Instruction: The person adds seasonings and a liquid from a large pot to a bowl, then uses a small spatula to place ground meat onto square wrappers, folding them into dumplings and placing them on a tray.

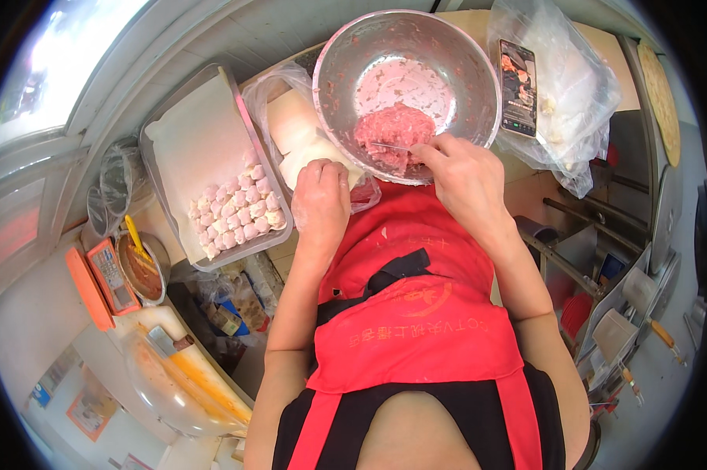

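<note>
Raw minced meat (395, 132) lies in the near part of a large steel bowl (409, 35). My right hand (462, 170) reaches over the bowl's near rim and holds a thin metal stick (390, 146), whose far part touches the meat. My left hand (323, 197) is curled, palm down, at the near edge of a stack of dough wrappers (297, 126) left of the bowl; whether something is inside it is hidden. Further left, many small filled dumplings (239, 205) sit in rows on the paper of a metal tray (259, 141).
A phone (518, 88) lies on plastic bags (570, 88) right of the bowl. At the left are a pot (164, 258) with a yellow-handled utensil, an orange scale (109, 276) and a cleaver (162, 341) on a board. Metal racks (570, 267) stand at the right.
</note>
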A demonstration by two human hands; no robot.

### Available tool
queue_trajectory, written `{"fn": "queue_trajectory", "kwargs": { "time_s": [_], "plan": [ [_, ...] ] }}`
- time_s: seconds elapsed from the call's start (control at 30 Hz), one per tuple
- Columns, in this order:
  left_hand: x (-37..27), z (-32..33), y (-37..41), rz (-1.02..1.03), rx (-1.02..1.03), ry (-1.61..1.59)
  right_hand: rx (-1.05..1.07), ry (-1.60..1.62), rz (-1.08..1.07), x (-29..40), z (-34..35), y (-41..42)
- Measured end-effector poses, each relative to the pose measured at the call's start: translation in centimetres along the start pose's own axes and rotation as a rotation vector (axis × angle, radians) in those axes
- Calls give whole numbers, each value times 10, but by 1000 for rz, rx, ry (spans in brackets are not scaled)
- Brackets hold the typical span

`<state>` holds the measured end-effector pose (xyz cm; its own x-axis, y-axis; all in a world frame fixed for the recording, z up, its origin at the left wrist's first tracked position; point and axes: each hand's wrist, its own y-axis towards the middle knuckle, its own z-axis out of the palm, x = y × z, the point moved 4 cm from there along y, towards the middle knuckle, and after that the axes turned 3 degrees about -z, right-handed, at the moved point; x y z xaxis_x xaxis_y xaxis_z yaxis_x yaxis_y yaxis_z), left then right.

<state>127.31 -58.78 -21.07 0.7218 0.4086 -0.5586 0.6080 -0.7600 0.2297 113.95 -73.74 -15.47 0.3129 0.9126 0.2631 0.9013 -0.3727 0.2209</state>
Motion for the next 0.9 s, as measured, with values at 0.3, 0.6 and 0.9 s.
{"fn": "queue_trajectory", "kwargs": {
  "time_s": [0.3,0.6,0.9],
  "plan": [
    [29,-20,-12,-319,-53,-312,46,154,126,-6,-4,3],
    [74,-32,-33,-791,-169,-1449,54,406,188,-16,-2,2],
    [33,-58,-1,-375,-55,-388,72,419,198,-15,0,3]
  ]
}}
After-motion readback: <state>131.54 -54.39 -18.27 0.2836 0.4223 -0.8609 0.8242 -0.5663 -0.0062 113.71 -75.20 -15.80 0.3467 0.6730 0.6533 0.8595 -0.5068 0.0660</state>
